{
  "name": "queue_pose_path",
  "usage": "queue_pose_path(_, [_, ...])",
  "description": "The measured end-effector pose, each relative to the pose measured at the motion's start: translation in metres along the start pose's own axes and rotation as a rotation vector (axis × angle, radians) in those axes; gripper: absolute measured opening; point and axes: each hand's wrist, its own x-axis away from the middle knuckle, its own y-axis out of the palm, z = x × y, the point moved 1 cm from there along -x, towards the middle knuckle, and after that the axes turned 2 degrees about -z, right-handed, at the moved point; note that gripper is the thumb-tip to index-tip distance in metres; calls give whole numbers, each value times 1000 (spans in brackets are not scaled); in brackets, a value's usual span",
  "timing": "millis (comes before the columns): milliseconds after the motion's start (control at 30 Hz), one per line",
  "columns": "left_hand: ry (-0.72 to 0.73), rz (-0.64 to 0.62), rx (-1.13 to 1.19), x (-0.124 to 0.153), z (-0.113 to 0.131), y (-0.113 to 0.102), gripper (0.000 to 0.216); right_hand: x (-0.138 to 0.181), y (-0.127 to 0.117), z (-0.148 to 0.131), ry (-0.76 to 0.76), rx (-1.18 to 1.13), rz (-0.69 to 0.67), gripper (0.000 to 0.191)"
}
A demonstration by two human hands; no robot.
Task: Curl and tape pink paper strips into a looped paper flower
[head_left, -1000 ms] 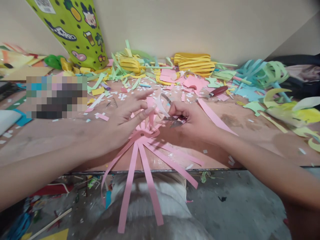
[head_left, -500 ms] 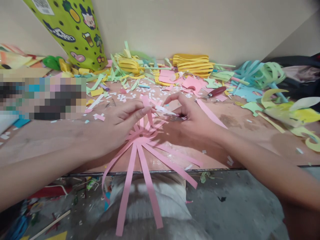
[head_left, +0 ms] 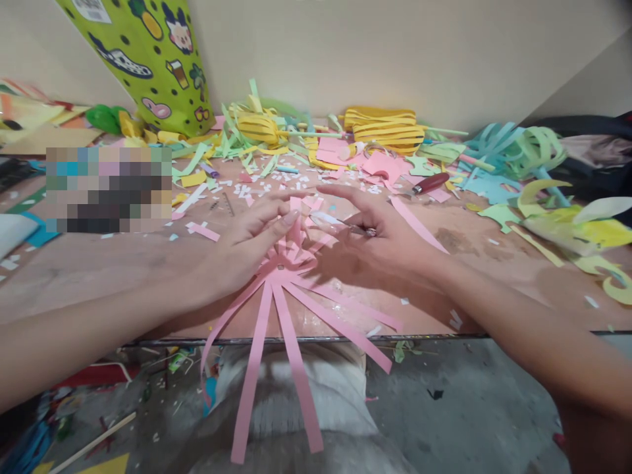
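Had the left hand (head_left: pixel 247 240) loosely curled, thumb and fingertips nipping the upper ends of the pink strips (head_left: pixel 276 276), all fanned out at the front edge of the tabletop (head_left: pixel 99 276) with the long ends dangling off it. Saw the right hand (head_left: pixel 382 230) just beside, fingers stretched nearly flat but with a thin metal tool (head_left: pixel 363 230) wedged between them. Spotted loads of scraps (head_left: pixel 257 128) and a red handle (head_left: pixel 430 182) further back.
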Motion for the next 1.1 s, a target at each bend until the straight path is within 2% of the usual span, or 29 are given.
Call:
queue_pose_path(133, [-62,-90,96,0,5,3,39,1,3,0,-7,-24,-16,75])
queue_pose_path(267, [-60,-64,98,0,7,3,39,-1,4,3,14,-10,11,72])
queue_pose_path(400, [-12,0,47,0,5,0,40,-4,2,13,-15,1,20,48])
queue_pose_path(500, [-18,-31,32,0,6,0,39,-6,1,17,-58,29,43,31])
queue_pose_path(633, [23,-63,23,0,3,0,33,-6,2,14,-55,-39,31,18])
queue_pose_path(767, [81,-90,-34,1,-5,3,30,-5,2,6,-37,-157,-4,24])
queue_pose_path(900, [125,-101,-33,3,-10,4,29,-4,1,-1,-62,-166,-14,34])
queue_pose_path(1100, [200,-170,-82,5,-11,3,26,0,-1,-8,-8,-254,-70,30])
